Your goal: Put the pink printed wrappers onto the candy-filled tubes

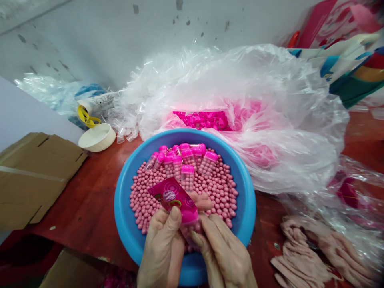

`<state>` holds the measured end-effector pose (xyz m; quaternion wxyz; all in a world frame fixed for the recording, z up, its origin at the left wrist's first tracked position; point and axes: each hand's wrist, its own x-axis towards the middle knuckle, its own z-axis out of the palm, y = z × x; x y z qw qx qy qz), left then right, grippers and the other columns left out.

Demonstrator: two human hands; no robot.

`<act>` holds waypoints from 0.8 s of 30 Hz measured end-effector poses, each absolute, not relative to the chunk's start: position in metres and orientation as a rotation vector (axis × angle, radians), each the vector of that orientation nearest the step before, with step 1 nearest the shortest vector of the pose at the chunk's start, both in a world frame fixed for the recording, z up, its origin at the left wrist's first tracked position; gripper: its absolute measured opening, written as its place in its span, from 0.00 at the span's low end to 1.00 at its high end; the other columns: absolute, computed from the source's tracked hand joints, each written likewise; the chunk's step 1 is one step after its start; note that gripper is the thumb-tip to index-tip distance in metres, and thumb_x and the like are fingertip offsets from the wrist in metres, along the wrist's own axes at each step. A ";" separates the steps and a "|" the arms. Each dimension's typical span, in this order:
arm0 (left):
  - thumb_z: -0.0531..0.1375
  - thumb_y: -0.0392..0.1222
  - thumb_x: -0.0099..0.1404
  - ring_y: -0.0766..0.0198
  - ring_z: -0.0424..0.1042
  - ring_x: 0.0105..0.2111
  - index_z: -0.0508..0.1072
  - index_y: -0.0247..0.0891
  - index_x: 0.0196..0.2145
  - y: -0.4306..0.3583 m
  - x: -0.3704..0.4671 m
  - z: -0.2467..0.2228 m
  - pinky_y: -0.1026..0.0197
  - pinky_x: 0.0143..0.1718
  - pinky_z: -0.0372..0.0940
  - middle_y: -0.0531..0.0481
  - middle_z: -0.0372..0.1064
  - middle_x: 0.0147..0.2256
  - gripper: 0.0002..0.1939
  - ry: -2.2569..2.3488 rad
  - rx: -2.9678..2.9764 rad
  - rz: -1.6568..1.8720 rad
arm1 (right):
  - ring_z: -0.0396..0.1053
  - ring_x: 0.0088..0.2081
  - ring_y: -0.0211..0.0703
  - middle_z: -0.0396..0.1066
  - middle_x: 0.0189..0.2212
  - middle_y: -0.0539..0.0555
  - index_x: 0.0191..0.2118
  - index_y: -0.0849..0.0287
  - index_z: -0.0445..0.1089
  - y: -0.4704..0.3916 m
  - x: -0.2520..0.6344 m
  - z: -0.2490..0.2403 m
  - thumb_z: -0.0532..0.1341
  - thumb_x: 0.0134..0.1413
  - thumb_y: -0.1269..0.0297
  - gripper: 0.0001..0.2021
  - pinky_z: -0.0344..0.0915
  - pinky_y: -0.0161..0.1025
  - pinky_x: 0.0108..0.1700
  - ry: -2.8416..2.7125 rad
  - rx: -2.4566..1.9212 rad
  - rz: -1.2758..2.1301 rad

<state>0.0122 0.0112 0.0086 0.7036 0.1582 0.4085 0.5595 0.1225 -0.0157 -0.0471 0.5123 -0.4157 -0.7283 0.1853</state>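
My left hand (168, 244) is closed on a flat, dark pink printed label sleeve (172, 196), thumb on top and fingers beneath. My right hand (223, 248) pinches at the sleeve's near end, where a clear part with pink balls showing through sits between the hands; its exact shape is partly hidden by fingers. Both hands are over the front of a blue basin (247, 192). Inside it lie many pink balls (216, 192) and several small clear bottles (187, 176) with bright pink caps, filled with such balls.
Behind the basin, a large clear plastic bag (300, 140) holds bright pink caps (207, 120). Clear empty bottles (124, 128) are heaped at left beside a white round dish (97, 138) and yellow tape ring (87, 117). Cardboard (39, 176) lies far left, pinkish cloth gloves (312, 252) right.
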 end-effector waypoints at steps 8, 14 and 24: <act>0.62 0.45 0.60 0.55 0.77 0.32 0.80 0.37 0.37 0.009 0.011 0.007 0.58 0.33 0.71 0.40 0.79 0.32 0.11 0.976 0.425 1.209 | 0.69 0.48 0.45 0.68 0.45 0.62 0.58 0.63 0.57 -0.013 0.124 -0.036 0.54 0.59 0.78 0.21 0.68 0.36 0.51 -1.750 -1.025 0.569; 0.61 0.41 0.62 0.61 0.76 0.29 0.81 0.38 0.32 0.005 0.012 0.009 0.61 0.35 0.70 0.44 0.79 0.29 0.08 1.003 0.408 1.190 | 0.68 0.52 0.45 0.68 0.49 0.64 0.59 0.66 0.57 -0.014 0.128 -0.035 0.55 0.59 0.78 0.22 0.68 0.34 0.50 -1.771 -1.010 0.679; 0.65 0.42 0.57 0.55 0.76 0.38 0.81 0.41 0.36 0.001 0.014 0.002 0.57 0.43 0.69 0.44 0.80 0.35 0.08 0.921 0.433 1.226 | 0.74 0.39 0.39 0.74 0.35 0.54 0.45 0.59 0.67 -0.014 0.123 -0.025 0.56 0.60 0.71 0.08 0.70 0.27 0.40 -1.566 -1.136 0.501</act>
